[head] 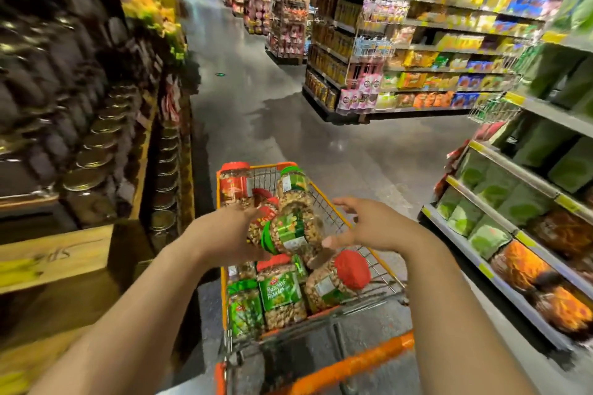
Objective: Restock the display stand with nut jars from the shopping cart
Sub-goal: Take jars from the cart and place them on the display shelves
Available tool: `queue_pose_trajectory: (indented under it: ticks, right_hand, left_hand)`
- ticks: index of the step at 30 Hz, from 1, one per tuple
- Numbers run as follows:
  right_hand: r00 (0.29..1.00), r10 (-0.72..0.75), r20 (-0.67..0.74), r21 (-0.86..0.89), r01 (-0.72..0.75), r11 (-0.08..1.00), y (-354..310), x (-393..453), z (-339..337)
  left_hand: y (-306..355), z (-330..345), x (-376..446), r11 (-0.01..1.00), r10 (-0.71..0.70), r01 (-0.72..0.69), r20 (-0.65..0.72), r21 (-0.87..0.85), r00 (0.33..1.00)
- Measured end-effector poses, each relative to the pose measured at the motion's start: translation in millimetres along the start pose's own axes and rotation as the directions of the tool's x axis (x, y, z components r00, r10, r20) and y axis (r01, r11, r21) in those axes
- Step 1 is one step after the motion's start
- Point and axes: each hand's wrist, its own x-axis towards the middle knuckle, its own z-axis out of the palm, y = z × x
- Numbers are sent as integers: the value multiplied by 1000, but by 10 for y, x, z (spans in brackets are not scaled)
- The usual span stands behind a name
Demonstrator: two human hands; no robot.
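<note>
An orange-framed shopping cart (375, 261) stands in front of me, filled with several clear nut jars that have green or red lids and labels. My left hand (229, 229) grips a green-lidded nut jar (293, 231) lying on its side above the pile, and a red-lidded jar (264, 210) is pressed against the same hand. My right hand (369, 223) hovers at the jar's right end with fingers spread, thumb near its base. The display stand (106, 125) on the left carries rows of gold-lidded jars, blurred by motion.
Wooden crates (54, 256) sit at the stand's base on my left. Shelves of green and orange bagged goods (513, 218) line the right. A grey aisle floor (288, 125) runs ahead between more shelving. The orange cart handle (346, 365) is near my body.
</note>
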Motion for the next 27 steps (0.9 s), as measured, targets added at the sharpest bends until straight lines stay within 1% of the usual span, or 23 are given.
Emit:
queue_pose_trajectory:
  ticks: [7,12,15,17,19,22,25,27]
  right_hand:
    - [999,-38,-16,162,40,986,154,72,33]
    - [1000,5,-1,203,-4,979,270,89,75]
    - [1000,6,-4,192,-5,981,363,138,107]
    - [1000,8,21,185,-11,983,428,215,113]
    - [999,6,52,175,-15,984,502,332,87]
    - [995,-4,104,162,-13,987,648,597,-3]
    - [986,-11,165,171,-17,985,792,896,-69]
    - [978,-21,207,169,-14,986,909,1125,-83]
  left_hand:
    - [63,38,4,999,-37,37,9,-37,999]
    - [116,74,53,995,-72,66,-89,-73,993]
    - [139,158,117,989,-96,88,-66,-122,993]
    - [134,246,190,978,-130,123,-31,-170,991]
    - [145,323,282,947,-160,156,8,-279,987]
    - [191,406,479,856,-219,225,68,-465,973]
    - [193,509,706,776,-280,313,145,-548,949]
    - [192,581,872,743,-309,366,197,-560,930]
